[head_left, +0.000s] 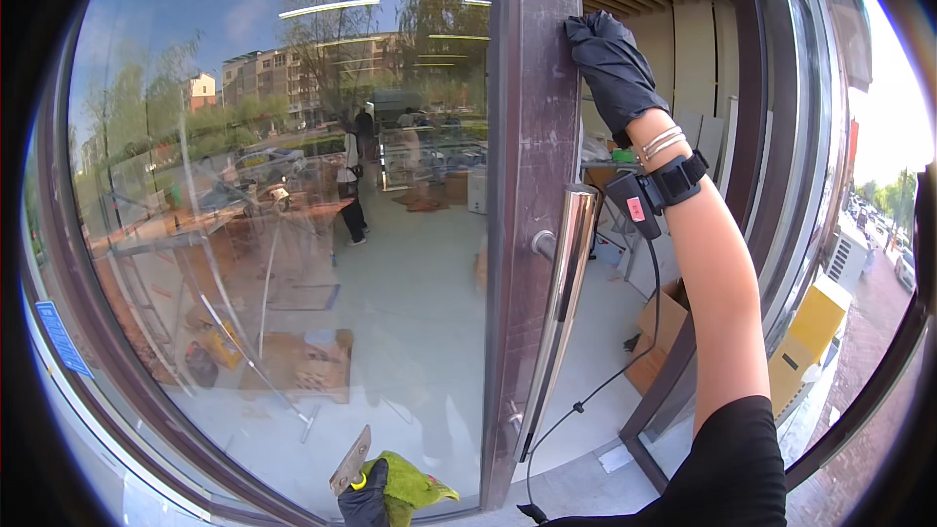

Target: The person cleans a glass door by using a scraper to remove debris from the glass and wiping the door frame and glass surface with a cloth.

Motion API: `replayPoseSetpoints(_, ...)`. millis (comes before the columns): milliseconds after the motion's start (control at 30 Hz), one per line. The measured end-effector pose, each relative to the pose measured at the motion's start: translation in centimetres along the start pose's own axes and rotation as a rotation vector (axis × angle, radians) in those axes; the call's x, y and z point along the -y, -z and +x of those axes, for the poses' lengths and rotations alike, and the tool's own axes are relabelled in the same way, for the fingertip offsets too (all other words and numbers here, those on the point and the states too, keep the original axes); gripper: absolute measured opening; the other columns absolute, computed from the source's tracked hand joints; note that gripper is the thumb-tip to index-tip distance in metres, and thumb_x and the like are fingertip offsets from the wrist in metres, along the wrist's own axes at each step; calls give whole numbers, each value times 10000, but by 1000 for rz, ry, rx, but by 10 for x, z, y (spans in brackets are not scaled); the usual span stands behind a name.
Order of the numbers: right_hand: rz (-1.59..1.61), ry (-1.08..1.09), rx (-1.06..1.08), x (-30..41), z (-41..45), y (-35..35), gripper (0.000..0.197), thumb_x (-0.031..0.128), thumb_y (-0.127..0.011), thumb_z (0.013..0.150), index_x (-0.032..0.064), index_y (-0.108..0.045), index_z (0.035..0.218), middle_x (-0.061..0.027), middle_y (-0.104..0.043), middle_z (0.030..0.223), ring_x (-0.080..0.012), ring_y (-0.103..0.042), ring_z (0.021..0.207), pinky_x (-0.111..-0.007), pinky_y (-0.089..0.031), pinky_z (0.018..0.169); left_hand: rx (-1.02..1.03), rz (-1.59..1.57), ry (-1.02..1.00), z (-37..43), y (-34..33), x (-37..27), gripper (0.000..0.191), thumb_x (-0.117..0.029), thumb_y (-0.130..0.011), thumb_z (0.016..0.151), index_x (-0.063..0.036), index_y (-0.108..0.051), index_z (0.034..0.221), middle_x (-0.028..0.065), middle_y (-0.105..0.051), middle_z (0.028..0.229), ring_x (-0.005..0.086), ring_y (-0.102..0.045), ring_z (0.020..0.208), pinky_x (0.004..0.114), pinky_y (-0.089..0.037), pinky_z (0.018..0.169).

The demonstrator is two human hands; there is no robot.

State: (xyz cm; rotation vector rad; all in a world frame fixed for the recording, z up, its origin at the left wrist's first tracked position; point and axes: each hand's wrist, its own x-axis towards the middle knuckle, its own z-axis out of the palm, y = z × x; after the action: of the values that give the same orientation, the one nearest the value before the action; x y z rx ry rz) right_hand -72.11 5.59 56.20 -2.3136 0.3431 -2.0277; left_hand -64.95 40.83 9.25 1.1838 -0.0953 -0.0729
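Note:
My right hand (611, 66), in a black glove, is raised against the upper edge of the brown metal door frame (538, 110); its fingers are bunched, and whether they hold anything is hidden. Low in the picture my left hand (364, 501), also black-gloved, grips a flat metal scraper (351, 460) with a yellow part by the fingers, and a green cloth (406, 487) lies against the same hand. Between the two hands is the glass door pane (410, 256), which shows reflections. A polished tubular door handle (560, 315) stands off the frame below my right hand.
A thin black cable (596, 388) hangs from the device on my right wrist, past the handle. Through the doorway stands a cardboard box (659, 329). Yellow boxes (809, 337) are at the right. People are visible deeper inside, behind the glass.

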Motion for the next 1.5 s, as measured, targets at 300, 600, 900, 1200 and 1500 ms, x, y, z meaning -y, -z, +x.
replayPoseSetpoints(300,442,195,83,-38,-1,33,259,33,-632,762,118,-579,1001,-17,-601,881,-80,-505,809,-246,-455,725,6,-15,23,0,10,3,319,14,-671,749,-54,-513,1017,48,-599,829,163,-595,708,299,-503,631)
replayPoseSetpoints(600,-142,479,-255,-34,20,3,303,333,-723,687,128,-668,903,-87,-614,879,-269,-537,878,-398,-377,863,46,81,35,7,23,12,354,15,-674,744,-52,-518,1054,52,-605,834,161,-594,697,295,-498,627)
replayPoseSetpoints(900,-328,322,-405,-15,15,-14,285,327,-543,783,50,-601,818,-155,-568,880,-348,-492,933,-502,-359,848,3,26,5,-11,15,0,330,3,-672,752,-58,-517,1037,46,-597,836,158,-594,711,289,-497,629)
replayPoseSetpoints(1200,-212,667,-378,-31,29,-17,193,244,-554,788,86,-624,875,-131,-609,894,-334,-530,896,-436,-393,809,22,49,55,-11,15,0,224,-16,-672,758,-23,-570,958,49,-603,816,154,-594,700,286,-492,614)
replayPoseSetpoints(1500,-41,411,-258,-39,19,-4,250,333,-679,703,170,-682,891,-116,-592,977,-290,-508,963,-410,-358,862,-44,20,48,-16,7,-10,264,-14,-675,755,-29,-546,985,47,-599,810,160,-590,688,294,-492,615)
